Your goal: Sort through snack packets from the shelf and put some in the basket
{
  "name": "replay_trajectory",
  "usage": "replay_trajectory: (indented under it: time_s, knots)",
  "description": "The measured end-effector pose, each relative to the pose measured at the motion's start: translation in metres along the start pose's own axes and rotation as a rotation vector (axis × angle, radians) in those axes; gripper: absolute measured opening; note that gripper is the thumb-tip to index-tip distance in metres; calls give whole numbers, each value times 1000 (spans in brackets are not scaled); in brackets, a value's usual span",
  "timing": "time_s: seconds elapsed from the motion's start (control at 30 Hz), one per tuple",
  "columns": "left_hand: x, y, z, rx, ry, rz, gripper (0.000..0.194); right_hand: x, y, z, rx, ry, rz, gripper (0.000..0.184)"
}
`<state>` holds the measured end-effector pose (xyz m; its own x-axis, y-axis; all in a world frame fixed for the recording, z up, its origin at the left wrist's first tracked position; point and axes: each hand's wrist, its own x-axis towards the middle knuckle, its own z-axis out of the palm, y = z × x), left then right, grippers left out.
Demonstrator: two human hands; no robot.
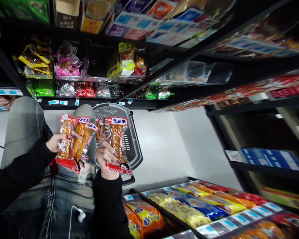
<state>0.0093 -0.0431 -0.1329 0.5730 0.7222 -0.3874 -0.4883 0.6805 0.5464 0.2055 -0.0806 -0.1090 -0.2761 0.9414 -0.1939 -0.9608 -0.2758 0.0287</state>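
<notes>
My left hand [55, 142] grips several clear snack packets [82, 141] with red-and-white ends and brown strips inside, fanned out above my knees. In my right hand [107, 155] is another snack packet [116, 137] of the same kind, held upright with its blue-lettered label at the top. Behind my right fingers a further packet [99, 127] partly shows; whether the hand holds it or it lies in the basket, I cannot tell. The grey-and-black shopping basket [133, 146] stands on the floor just beyond my right hand.
Dark shelves ahead carry yellow packets [37, 58], pink packets [67, 63] and a yellow-green box [121, 61]. At the lower right, a low shelf holds bagged snacks [179, 207]. White floor [159, 142] lies beside the basket. A white earphone [81, 215] dangles over my lap.
</notes>
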Motion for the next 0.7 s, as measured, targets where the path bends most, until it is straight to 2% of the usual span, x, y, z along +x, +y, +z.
replay_trajectory:
  time_s: [0.07,0.17,0.33,0.4,0.47,0.57,0.7]
  knots:
    - [0,1,-1,-22,-8,6,39,1,2,-1,118,-33,16,26]
    - [1,2,-2,-58,5,3,37,3,1,-1,178,-50,9,27]
    - [2,4,-4,-46,57,-4,29,3,-3,0,28,48,-123,24]
    - [2,4,-4,-49,68,-12,25,3,-2,1,-188,135,-227,17]
    - [3,3,-4,-62,74,-13,23,4,0,2,-509,239,-331,8]
    - [3,3,-3,-78,85,-1,20,3,3,7,-958,408,-476,12]
    - [3,4,-3,-85,87,-7,18,0,2,17,-1715,703,-789,14]
